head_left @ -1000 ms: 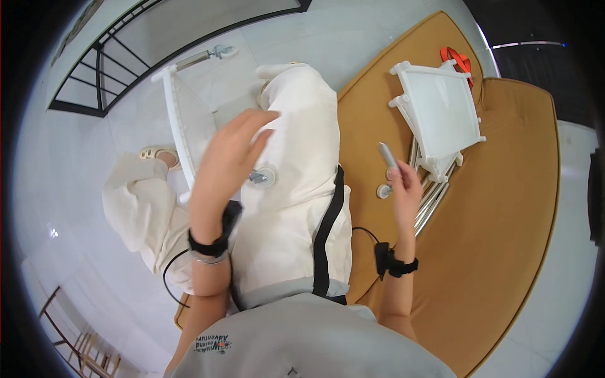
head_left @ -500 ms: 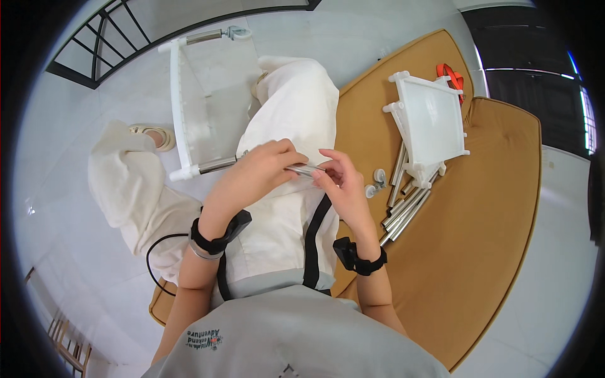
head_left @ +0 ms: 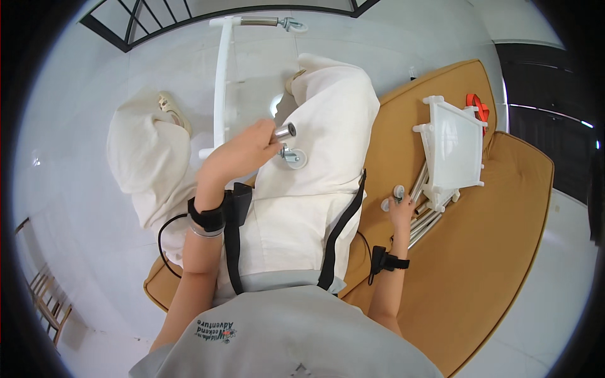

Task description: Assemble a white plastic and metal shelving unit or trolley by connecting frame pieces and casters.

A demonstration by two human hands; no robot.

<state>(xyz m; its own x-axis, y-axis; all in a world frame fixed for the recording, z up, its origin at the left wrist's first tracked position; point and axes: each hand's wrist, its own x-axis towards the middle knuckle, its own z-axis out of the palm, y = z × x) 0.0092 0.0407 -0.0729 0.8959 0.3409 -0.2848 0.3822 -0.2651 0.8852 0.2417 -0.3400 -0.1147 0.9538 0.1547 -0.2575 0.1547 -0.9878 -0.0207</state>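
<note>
My left hand (head_left: 242, 151) is closed around a short metal tube (head_left: 285, 131), its hollow end pointing up to the right above my thigh. Just below that tube is a caster wheel (head_left: 295, 158) at the near corner of a white shelf frame (head_left: 221, 82); my hand hides how it joins. Over the sofa, my right hand (head_left: 402, 213) has its fingers closed on one of two small caster wheels (head_left: 399, 190). Close beside it lie several metal tubes (head_left: 426, 228), partly under stacked white shelf panels (head_left: 455, 148).
The tan sofa (head_left: 485, 252) stretches along my right side, with an orange strap (head_left: 480, 108) behind the panels. At the shelf frame's far corner are another metal tube (head_left: 259, 21) and caster (head_left: 293, 25). A black metal railing (head_left: 132, 44) stands beyond. A cable hangs from my left wrist band.
My hands have separated. The left keeps the metal tube and tilts its end up; the right has let go of it and reached right to the casters on the sofa. The view has shifted.
</note>
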